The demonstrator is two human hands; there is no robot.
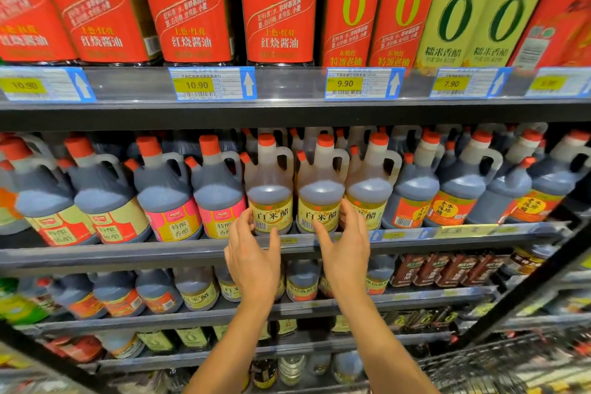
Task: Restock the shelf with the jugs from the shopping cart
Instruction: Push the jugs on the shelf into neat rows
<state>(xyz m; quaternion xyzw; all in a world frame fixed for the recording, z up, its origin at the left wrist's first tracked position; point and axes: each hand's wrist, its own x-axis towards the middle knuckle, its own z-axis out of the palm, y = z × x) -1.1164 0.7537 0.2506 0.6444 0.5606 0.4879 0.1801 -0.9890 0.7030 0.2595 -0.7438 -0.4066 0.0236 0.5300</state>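
Note:
Three clear jugs with red caps and yellow labels stand side by side at the front of the middle shelf (192, 253): a left jug (270, 189), a middle jug (321, 192) and a right jug (371, 189). My left hand (252, 256) is raised at the left jug's base, fingertips by the label's left edge and thumb spread below it. My right hand (347, 243) is at the middle jug's lower right, fingers reaching between the middle and right jugs, thumb against its label. Neither hand wraps a jug.
Dark vinegar jugs (163, 189) fill the same shelf on both sides. Tall red and green bottles (278, 3) stand on the shelf above, behind price tags (211, 85). Lower shelves hold smaller bottles. The wire shopping cart (479, 365) is at the bottom right.

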